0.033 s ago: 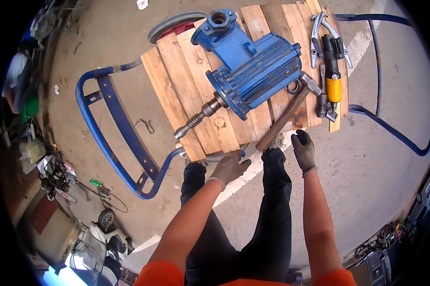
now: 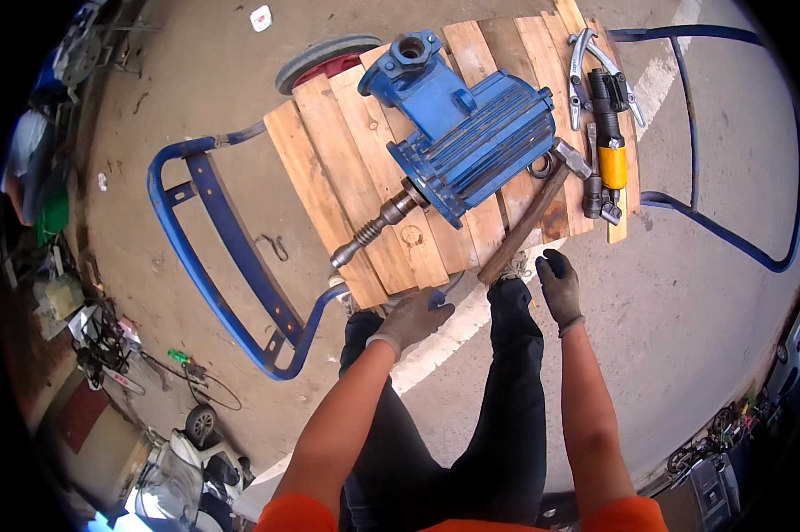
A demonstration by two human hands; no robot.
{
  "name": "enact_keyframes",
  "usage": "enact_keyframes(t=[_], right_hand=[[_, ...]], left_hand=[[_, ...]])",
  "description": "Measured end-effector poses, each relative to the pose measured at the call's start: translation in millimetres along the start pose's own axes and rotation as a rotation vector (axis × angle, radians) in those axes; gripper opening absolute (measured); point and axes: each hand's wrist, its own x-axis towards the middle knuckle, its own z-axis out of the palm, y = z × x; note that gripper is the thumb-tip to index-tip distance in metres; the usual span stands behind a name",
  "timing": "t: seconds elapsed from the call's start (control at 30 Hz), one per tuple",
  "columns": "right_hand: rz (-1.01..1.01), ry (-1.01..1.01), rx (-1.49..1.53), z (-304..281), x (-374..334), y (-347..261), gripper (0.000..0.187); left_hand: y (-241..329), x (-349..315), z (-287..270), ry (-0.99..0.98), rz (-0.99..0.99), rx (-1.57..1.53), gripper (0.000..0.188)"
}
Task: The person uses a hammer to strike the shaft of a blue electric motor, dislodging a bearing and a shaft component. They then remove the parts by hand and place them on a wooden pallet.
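My left hand point(image 2: 411, 319) has slid slightly leftward and closer to me by the near edge of the plank-topped cart point(image 2: 316, 177); my right hand point(image 2: 561, 291) has drawn back a touch from it.

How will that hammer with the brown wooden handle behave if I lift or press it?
The wooden-handled hammer will likely feel head-heavy: its blocky grey metal head sits at one end. The thick brown handle should stay stiff. Its free end seems to overhang the pale wooden planks, so pressing there might tilt it.
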Motion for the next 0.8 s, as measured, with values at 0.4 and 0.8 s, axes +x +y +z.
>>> enact_keyframes(t=[0.4,0.8], right_hand=[[0.362,-0.185,1.041,94,54,-47,0.066],[0.200,-0.305,1.390,134,118,-108,0.069]], left_hand=[[76,89,-306,0.554,0.737,-0.161,0.055],[166,159,-320,0.306,0.199,-0.311,0.065]])
